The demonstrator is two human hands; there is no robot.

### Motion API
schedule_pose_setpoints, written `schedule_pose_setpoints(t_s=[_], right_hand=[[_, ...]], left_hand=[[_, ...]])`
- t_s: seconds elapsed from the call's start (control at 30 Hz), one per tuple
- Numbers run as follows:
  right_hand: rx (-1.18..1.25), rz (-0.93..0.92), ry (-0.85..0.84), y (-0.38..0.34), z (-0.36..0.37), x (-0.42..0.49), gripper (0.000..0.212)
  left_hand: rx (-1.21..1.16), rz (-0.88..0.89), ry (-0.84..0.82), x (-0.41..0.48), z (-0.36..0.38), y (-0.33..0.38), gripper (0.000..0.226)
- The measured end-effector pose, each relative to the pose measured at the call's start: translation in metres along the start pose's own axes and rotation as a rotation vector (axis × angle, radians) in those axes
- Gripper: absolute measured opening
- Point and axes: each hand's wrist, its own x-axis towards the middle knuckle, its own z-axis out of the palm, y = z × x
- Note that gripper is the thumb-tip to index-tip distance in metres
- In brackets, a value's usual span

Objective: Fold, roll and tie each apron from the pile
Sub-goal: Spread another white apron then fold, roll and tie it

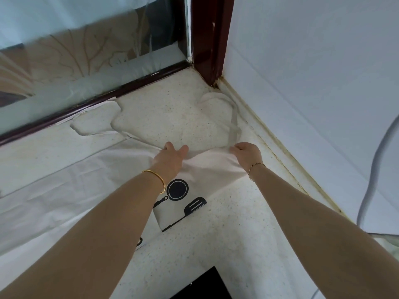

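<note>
**Both hands at the top edge of the apron**

Lower centre: dark rectangular opening [200,283] cut into the speckled white stone counter [226,234]. Mid-frame: white cloth apron with black pan and spatula print [183,197], spread flat leftward, right edge folded. Left hand [170,156] grips the bib edge, fingers curled on cloth. Right hand [246,153] pinches the other corner. Beyond: pale neck strap [234,121] looped on bare counter, reaching toward the dark red wooden frame [207,39] in the corner.
</note>
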Motion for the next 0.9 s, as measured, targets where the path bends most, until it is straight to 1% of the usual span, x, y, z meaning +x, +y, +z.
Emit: schedule_pose_setpoints(t_s=[0.03,0.07,0.1,0.17,0.2,0.27,0.33,0.37,0.4,0.43,0.47,0.5,0.53,0.57,0.6,0.67,0.7,0.77,0.8,0.83,0.9], right_hand=[[0.081,-0.043,0.015,0.002,-0.001,0.000,0.032],[0.112,-0.072,0.045,0.005,-0.001,0.000,0.025],[0.117,-0.087,0.071,0.008,-0.001,0.000,0.018],[0.079,-0.079,0.071,0.012,0.000,0.000,0.012],[0.052,-0.053,0.061,0.013,0.000,0.000,0.012],[-0.023,0.013,0.083,0.016,-0.003,0.004,0.021],[-0.140,0.085,0.138,0.019,-0.007,0.005,0.024],[-0.211,0.116,0.154,0.021,-0.010,0.004,0.022],[-0.267,0.156,0.148,0.022,-0.012,0.002,0.022],[-0.313,0.193,0.126,0.023,-0.014,0.000,0.023],[-0.354,0.221,0.091,0.024,-0.016,-0.002,0.026],[-0.386,0.239,0.057,0.026,-0.017,-0.002,0.031],[-0.384,0.253,0.032,0.029,-0.018,0.001,0.035],[-0.351,0.254,-0.005,0.032,-0.018,0.003,0.038],[-0.255,0.245,-0.042,0.035,-0.018,0.005,0.037],[-0.018,0.255,-0.107,0.035,-0.022,0.002,0.023],[0.003,0.250,-0.120,0.035,-0.024,0.001,0.020],[-0.175,0.241,-0.119,0.033,-0.024,0.000,0.025],[-0.259,0.235,-0.080,0.033,-0.023,0.002,0.026],[-0.312,0.242,-0.048,0.033,-0.022,0.003,0.024],[-0.339,0.259,-0.014,0.036,-0.020,0.006,0.019]], left_hand=[[-0.001,-0.001,-0.004,0.000,0.000,-0.001,0.062],[-0.004,-0.001,-0.004,0.000,-0.001,-0.002,0.062],[-0.010,-0.003,-0.004,0.000,-0.002,-0.002,0.062],[-0.027,-0.011,-0.012,-0.001,-0.002,-0.002,0.064],[-0.038,-0.020,-0.016,-0.002,-0.002,-0.001,0.066],[-0.066,-0.055,0.003,-0.003,-0.004,-0.001,0.071],[-0.060,-0.051,0.082,-0.006,-0.010,0.004,0.070],[-0.026,0.014,0.135,-0.009,-0.014,0.010,0.063],[0.015,0.124,0.169,-0.012,-0.017,0.018,0.055],[0.056,0.256,0.164,-0.015,-0.018,0.029,0.049],[0.096,0.373,0.135,-0.017,-0.017,0.039,0.047],[0.128,0.436,0.102,-0.018,-0.014,0.048,0.051],[0.144,0.435,0.078,-0.015,-0.010,0.053,0.058],[0.143,0.398,0.062,-0.013,-0.006,0.056,0.065],[0.139,0.361,0.045,-0.011,-0.002,0.056,0.072],[0.143,0.339,0.016,-0.009,0.004,0.055,0.081],[0.152,0.340,0.009,-0.009,0.007,0.054,0.084],[0.175,0.341,0.004,-0.011,0.009,0.054,0.086],[0.186,0.340,0.008,-0.012,0.010,0.055,0.086],[0.198,0.338,0.011,-0.012,0.011,0.056,0.085],[0.223,0.335,0.011,-0.013,0.012,0.058,0.082]])
